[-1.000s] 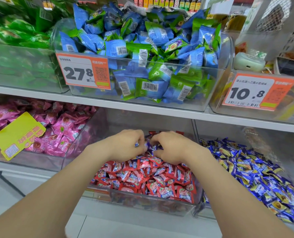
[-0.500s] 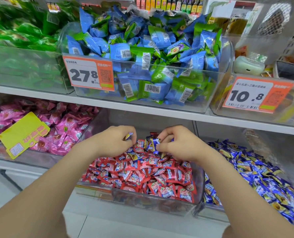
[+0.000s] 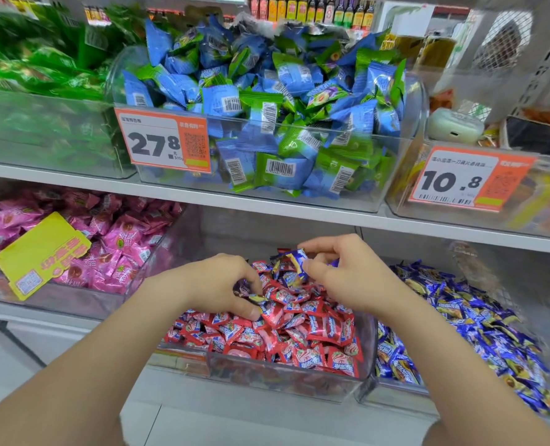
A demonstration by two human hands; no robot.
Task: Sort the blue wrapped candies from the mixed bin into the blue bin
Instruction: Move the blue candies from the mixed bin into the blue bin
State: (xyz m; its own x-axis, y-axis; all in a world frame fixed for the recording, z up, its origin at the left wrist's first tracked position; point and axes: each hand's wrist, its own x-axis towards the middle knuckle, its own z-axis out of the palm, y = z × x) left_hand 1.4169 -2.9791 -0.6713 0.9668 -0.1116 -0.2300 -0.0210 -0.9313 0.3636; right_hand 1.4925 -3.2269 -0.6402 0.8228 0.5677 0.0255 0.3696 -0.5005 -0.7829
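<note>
The mixed bin is a clear box on the lower shelf, heaped with red wrapped candies and a few blue wrapped candies near the back. My left hand rests on the heap, its fingers curled around blue wrapped candies. My right hand hovers over the back of the heap and pinches a blue wrapped candy between thumb and fingers. The blue bin stands just to the right, full of dark blue and yellow candies.
A bin of pink candies with a yellow tag sits to the left. The upper shelf overhangs close above my hands, carrying a blue-green candy bin, a green candy bin and orange price tags.
My right hand has lifted a blue candy clear of the heap. My left hand has dropped lower onto the red candies, still closed on blue ones. The camera has shifted slightly.
</note>
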